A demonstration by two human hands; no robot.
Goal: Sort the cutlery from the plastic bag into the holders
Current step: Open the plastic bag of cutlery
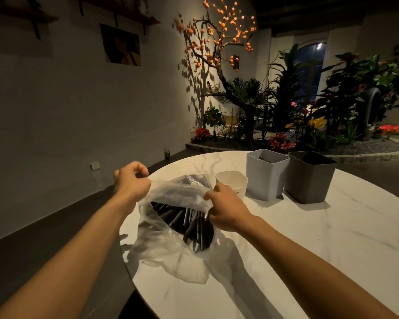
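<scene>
Item: left hand (131,180), fingers curled and pinching the far-left edge of the bag mouth, lifted above the table edge. Item: right hand (224,207), fingers and thumb clamped on the opposite edge of the same mouth; the two hands are apart, drawing the opening wide between them. Item: thin, crinkled, clear plastic bag (168,252), lying on the round white marble-veined table (320,245) near its left rim, its loose skirt spread toward the viewer. Contents: a bundle of slim black cutlery (191,224), handles fanned toward the opening, packed close; individual types cannot be told apart in this light. Item: small white rounded-square plastic holder (233,180), just beyond the bag, touching or nearly touching the right hand. Item: taller light grey plastic holder (266,174), to the right of the bag and beyond it. Item: dark grey plastic holder (309,178), further right, just beside the light grey one. Status, as judged: sorting not begun; no piece visibly out of the bag, holder interiors mostly hidden. Remaining: the whole lot, to be drawn and sorted.
</scene>
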